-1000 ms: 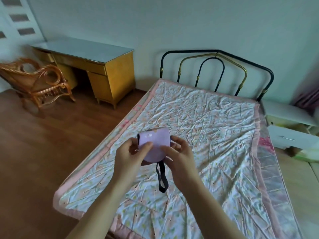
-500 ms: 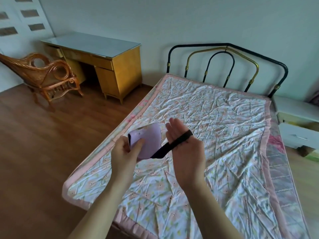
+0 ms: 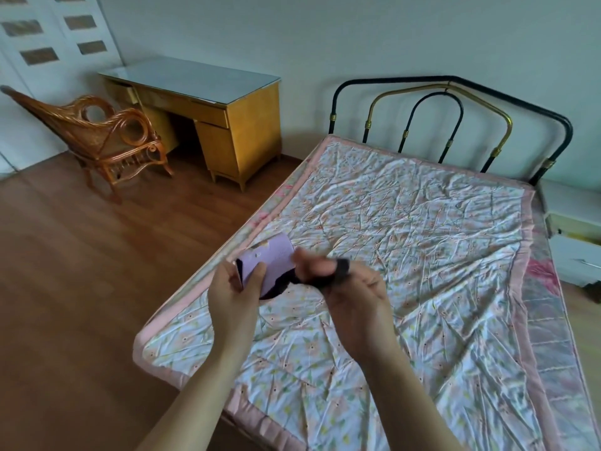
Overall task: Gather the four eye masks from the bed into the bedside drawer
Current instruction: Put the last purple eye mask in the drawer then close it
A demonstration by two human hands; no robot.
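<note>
A folded lilac eye mask [image 3: 273, 259] with a black underside is held above the left side of the bed [image 3: 406, 242]. My left hand [image 3: 232, 292] pinches its near end between thumb and fingers. My right hand [image 3: 344, 288] holds the mask's black strap [image 3: 340, 267], which loops over my fingers. No other eye mask shows on the floral sheet. The white bedside cabinet [image 3: 575, 229] stands at the far right, its drawer [image 3: 577, 258] slightly pulled out.
A black and brass metal headboard [image 3: 452, 122] closes the far end of the bed. On the wooden floor to the left stand a yellow desk [image 3: 208, 125] and a rattan chair [image 3: 107, 141]. White doors [image 3: 48, 43] fill the far left corner.
The view has swung left. My right hand has curled its fingers and drawn the black strap across toward the mask, which my left hand has tilted flatter.
</note>
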